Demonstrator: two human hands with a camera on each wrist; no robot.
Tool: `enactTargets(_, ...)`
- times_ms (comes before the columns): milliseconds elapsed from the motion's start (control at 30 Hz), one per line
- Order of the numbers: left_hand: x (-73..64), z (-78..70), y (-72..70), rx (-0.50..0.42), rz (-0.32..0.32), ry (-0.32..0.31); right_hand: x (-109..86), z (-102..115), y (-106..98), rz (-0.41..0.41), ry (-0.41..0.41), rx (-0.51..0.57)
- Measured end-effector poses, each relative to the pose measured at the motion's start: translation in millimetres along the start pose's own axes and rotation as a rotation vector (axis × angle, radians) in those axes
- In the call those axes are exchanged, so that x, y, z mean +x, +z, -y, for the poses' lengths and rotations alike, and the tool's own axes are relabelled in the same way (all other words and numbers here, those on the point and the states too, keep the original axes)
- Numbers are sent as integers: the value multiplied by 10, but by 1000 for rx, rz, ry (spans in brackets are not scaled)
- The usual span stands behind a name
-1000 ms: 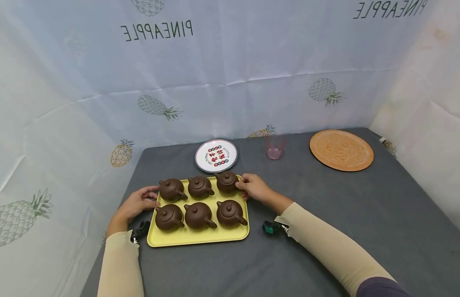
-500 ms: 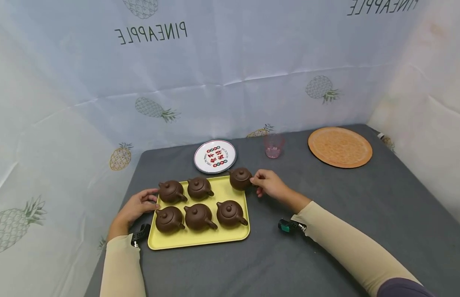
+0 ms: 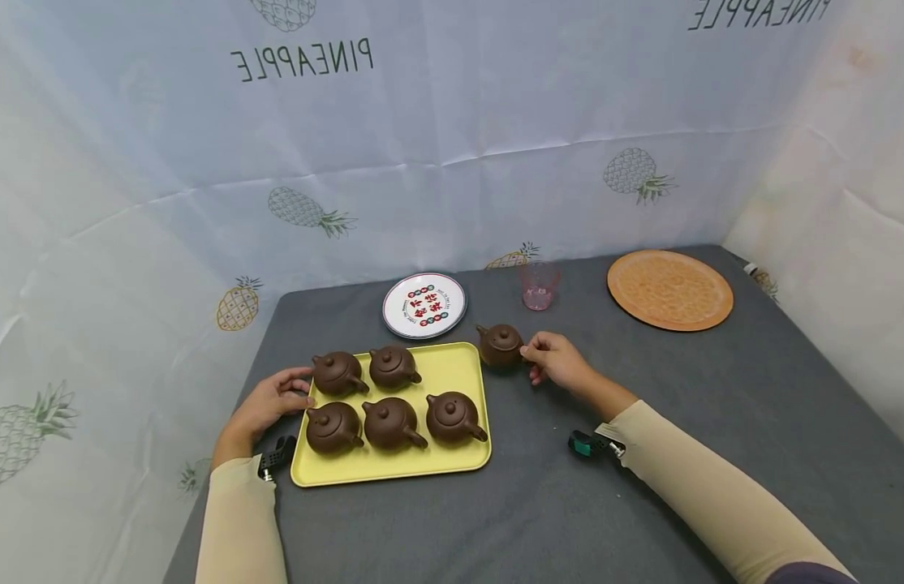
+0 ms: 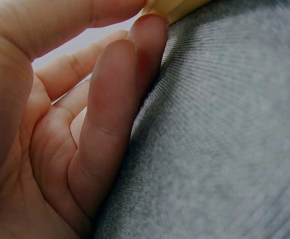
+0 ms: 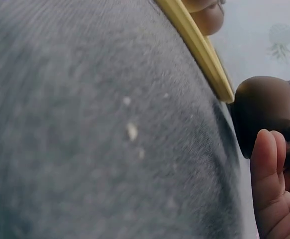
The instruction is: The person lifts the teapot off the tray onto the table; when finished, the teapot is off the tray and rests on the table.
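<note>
A small dark brown teapot [image 3: 501, 346] is just right of the yellow tray [image 3: 389, 469], near its back right corner. My right hand [image 3: 561, 361] pinches its handle; in the right wrist view the fingers [image 5: 265, 154] partly hide that handle. Whether the teapot's base touches the cloth I cannot tell. Several matching teapots [image 3: 389, 424] stand on the tray in two rows, with a gap at the back right. At the tray's left rim, my left hand [image 3: 272, 403] rests its loosely bent fingers and thumb. The left wrist view shows little of that contact.
Behind the tray lies a white plate [image 3: 424, 306] with red lettering. A clear pinkish glass [image 3: 539, 288] stands to its right. Farther right is a round orange-brown board [image 3: 669, 290]. Grey cloth [image 3: 540, 519] covers the table, and pineapple-print curtains [image 3: 452, 97] enclose it.
My right hand has carried the teapot from the tray's back right spot to the right, past the rim. The left hand and the other teapots have stayed in place.
</note>
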State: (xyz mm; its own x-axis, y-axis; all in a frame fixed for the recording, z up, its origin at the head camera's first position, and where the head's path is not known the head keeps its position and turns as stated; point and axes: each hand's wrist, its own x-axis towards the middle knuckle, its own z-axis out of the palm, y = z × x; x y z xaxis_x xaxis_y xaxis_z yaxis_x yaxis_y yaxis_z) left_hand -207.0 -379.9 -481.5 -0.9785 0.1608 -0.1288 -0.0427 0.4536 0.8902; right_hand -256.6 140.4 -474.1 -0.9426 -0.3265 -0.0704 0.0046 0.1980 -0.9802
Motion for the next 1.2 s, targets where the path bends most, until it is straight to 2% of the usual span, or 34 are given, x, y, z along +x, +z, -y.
enactTargets(133, 4, -30, 2, -4, -2, -3, -13, -45, -30, -16, 21, 9)
enactTargets(300, 25, 32, 6, 4, -12, -7, -35, -49, -48, -26, 32, 13)
enactTargets(567, 42, 46, 6, -5, -13, 20, -41, -45, -56, -54, 35, 16)
enactTargets(900, -2, 29, -1, -22, -6, 18, -43, -72, -22, -63, 45, 19)
enactTargets(1200, 48, 111, -13, -6, -11, 18, -40, -84, -19, -66, 17, -73)
